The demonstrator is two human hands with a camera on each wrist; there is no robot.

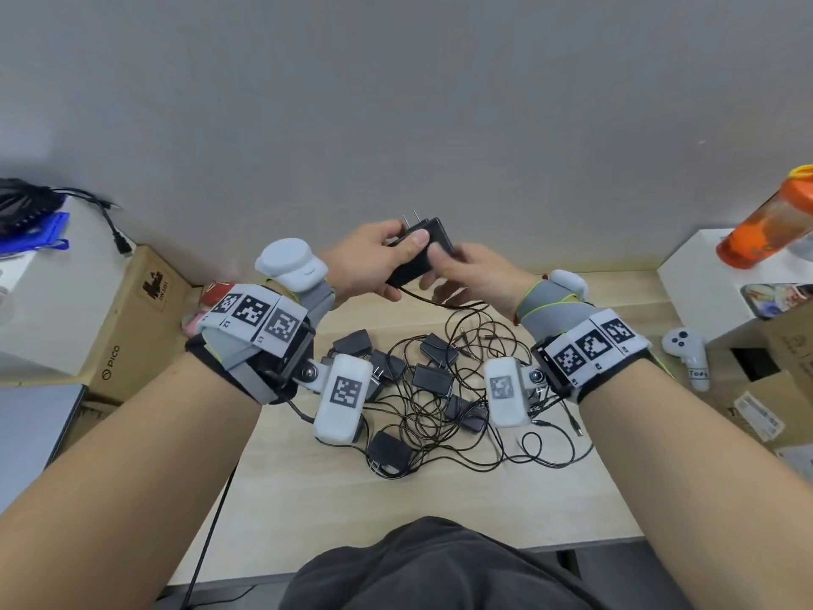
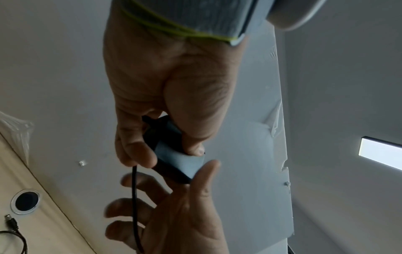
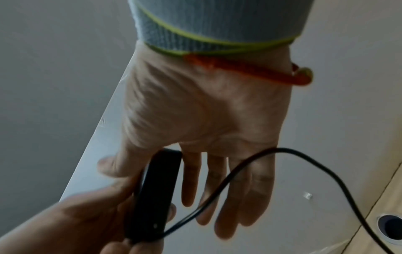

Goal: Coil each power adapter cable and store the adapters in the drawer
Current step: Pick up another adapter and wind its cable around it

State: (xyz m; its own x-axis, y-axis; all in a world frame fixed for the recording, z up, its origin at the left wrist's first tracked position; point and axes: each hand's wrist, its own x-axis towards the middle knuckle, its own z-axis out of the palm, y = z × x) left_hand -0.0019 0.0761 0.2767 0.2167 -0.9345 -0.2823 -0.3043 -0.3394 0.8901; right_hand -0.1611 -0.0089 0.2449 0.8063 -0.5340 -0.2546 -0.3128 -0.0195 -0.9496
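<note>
My left hand [image 1: 378, 261] grips a black power adapter [image 1: 433, 239] in the air above the table, prongs pointing up and away. In the left wrist view that hand [image 2: 174, 86] pinches the adapter [image 2: 180, 161] between thumb and fingers. My right hand [image 1: 466, 279] touches the adapter's end with its thumb, the other fingers straight and spread. The adapter's thin black cable [image 1: 440, 301] hangs down across the right palm [image 3: 206, 120] to a tangled pile of several black adapters [image 1: 422, 380] on the table. No drawer is in view.
The light wooden table [image 1: 308, 499] has a round cable hole [image 2: 26, 201] at its back. A cardboard box [image 1: 127, 319] stands at the left. On the right are a white controller [image 1: 686, 350], a white box [image 1: 712, 275] and an orange bottle [image 1: 765, 222].
</note>
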